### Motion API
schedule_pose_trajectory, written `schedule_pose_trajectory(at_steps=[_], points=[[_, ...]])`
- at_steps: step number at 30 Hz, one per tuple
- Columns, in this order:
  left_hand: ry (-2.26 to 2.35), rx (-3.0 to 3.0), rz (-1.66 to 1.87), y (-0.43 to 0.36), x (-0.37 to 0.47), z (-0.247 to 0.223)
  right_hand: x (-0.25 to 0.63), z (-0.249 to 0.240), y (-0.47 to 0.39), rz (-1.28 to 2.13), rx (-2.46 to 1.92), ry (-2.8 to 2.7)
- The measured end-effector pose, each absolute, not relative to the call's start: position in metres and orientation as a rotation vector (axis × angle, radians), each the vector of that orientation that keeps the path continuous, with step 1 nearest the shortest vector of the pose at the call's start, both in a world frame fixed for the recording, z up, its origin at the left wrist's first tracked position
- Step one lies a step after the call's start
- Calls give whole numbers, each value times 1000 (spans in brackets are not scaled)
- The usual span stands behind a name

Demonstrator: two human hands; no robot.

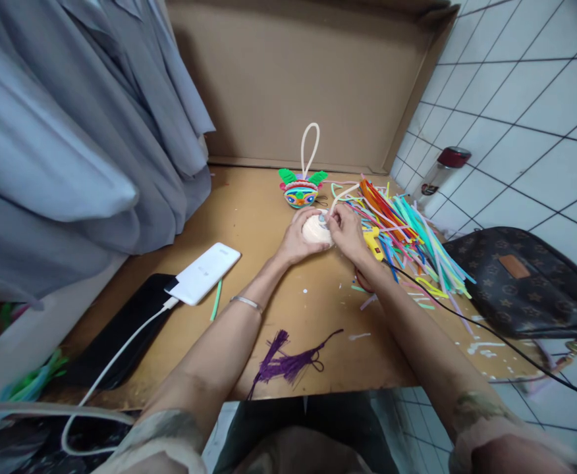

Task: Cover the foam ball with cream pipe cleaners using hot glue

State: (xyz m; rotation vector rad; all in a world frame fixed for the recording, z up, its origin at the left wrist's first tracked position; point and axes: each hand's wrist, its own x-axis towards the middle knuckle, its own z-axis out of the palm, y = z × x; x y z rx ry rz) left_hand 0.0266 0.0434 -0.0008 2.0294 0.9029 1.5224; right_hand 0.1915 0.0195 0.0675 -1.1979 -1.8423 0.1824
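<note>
A round cream-coloured ball (315, 229) is held by my left hand (296, 238), whose fingers curl round its left side. My right hand (346, 230) is closed in a pinch at the ball's upper right, with a cream cord (340, 196) rising from between its fingers. Just behind the hands sits a colourful animal-face ornament (301, 191) with green ears and a white loop on top. A yellow glue gun (373, 243) lies beside my right wrist, its black cable running off to the right.
Many coloured fuzzy sticks (397, 220) are heaped at the right, near a brown patterned bag (530, 283) and a red-capped bottle (441, 172). Purple tassels (288, 365) lie near the front edge. A white power bank (207, 273) rests over a black object (125, 336) at left.
</note>
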Motion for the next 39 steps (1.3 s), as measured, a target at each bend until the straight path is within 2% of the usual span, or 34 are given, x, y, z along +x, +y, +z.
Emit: schedule_pose_trajectory(at_steps=[19,39], points=[[835,1630,1570,50,29,-5,187,56,11,112,-1152,-1885],[847,1677,1556,49,27,-3,190,53,9,117,-1210,-1866]])
